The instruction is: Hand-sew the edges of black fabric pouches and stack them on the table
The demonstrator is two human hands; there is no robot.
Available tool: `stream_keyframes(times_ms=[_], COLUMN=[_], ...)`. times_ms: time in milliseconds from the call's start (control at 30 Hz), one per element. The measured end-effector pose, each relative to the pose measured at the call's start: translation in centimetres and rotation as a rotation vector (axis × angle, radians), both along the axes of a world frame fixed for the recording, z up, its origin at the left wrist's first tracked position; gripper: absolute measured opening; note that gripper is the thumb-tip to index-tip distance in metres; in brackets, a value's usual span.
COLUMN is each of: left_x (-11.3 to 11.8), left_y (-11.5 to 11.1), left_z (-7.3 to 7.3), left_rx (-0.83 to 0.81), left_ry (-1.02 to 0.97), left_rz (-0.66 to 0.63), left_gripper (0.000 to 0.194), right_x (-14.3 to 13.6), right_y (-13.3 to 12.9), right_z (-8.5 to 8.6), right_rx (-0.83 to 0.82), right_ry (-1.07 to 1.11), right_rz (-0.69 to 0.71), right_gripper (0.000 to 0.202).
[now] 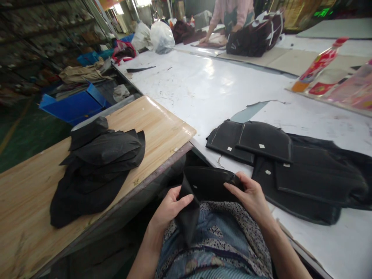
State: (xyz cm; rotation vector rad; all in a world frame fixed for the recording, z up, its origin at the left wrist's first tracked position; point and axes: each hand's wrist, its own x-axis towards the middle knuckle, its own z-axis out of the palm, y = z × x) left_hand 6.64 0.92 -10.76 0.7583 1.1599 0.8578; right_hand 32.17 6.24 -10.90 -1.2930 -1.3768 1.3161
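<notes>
A black fabric piece with a small white sticker is held up over my lap, between my two hands. My left hand pinches its left part, where a fold hangs down. The right end is gripped between thumb and fingers of my right hand. Right of my hands, several black pieces with white stickers lie overlapped on the white table. A loose heap of black fabric rests on the wooden board to the left.
A blue bin stands beyond the board. Bottles stand at the table's right. Across the table, a person works near a dark bundle. White plastic bags sit at the far left end.
</notes>
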Motion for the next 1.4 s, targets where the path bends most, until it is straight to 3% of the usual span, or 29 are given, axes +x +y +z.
stream_keyframes(times_ms=[67,167,267,333,400,467,500,600,667,800,933,1033,1133,1300,1400], left_x=[2.2,4.1,3.7,2.4,0.8,-0.6,-1.1,-1.4,-0.8,0.4,0.6,0.5,0.4,0.5,0.6], left_y=[0.1,0.0,-0.5,-0.5,-0.1,0.5,0.8,1.0,0.4,-1.1,-1.7,-1.5,-1.4,-1.5,-1.5], left_z=[0.4,1.1,1.8,1.6,0.8,-0.6,-1.3,-2.7,-3.0,-3.1,-3.2,-3.2,-2.9,-2.5,-2.5], left_rx=[0.051,0.185,0.302,0.357,0.409,0.443,0.431,0.283,0.189,0.092,-0.017,0.047,0.161,0.205,0.217], left_ry=[-0.139,-0.275,-0.146,0.105,0.389,0.585,0.604,0.357,0.199,0.176,-0.023,0.052,0.248,0.395,0.419], left_rz=[0.039,-0.033,-0.001,0.209,0.513,0.741,0.763,0.553,0.477,0.515,0.477,0.557,0.585,0.576,0.570], left_gripper=[0.034,0.054,0.047,0.028,0.020,0.032,0.044,0.070,0.067,0.045,0.038,0.038,0.035,0.036,0.036], right_x=[-0.9,-1.9,-2.3,-2.4,-2.4,-2.5,-2.6,-2.6,-2.5,-1.8,-1.9,-2.1,-1.7,-0.8,-1.3], right_y=[-0.3,-0.8,-1.1,-1.2,-1.3,-1.5,-1.5,-1.7,-1.7,-1.5,-1.8,-2.1,-2.6,-3.3,-3.6], right_z=[-0.8,-1.9,-2.8,-3.3,-3.7,-3.9,-4.0,-4.1,-4.1,-4.4,-4.7,-4.8,-5.1,-5.7,-5.5], right_rx=[-0.102,-0.293,-0.438,-0.489,-0.503,-0.497,-0.488,-0.463,-0.467,-0.486,-0.505,-0.474,-0.335,-0.104,0.022], right_ry=[0.146,0.414,0.581,0.640,0.670,0.650,0.623,0.554,0.571,0.598,0.583,0.540,0.482,0.346,0.160], right_rz=[0.013,-0.002,-0.028,-0.025,-0.010,0.017,0.030,0.050,0.042,0.022,0.022,-0.011,-0.037,0.132,0.083], right_gripper=[0.030,0.030,0.034,0.036,0.037,0.039,0.040,0.041,0.038,0.043,0.042,0.041,0.054,0.091,0.079])
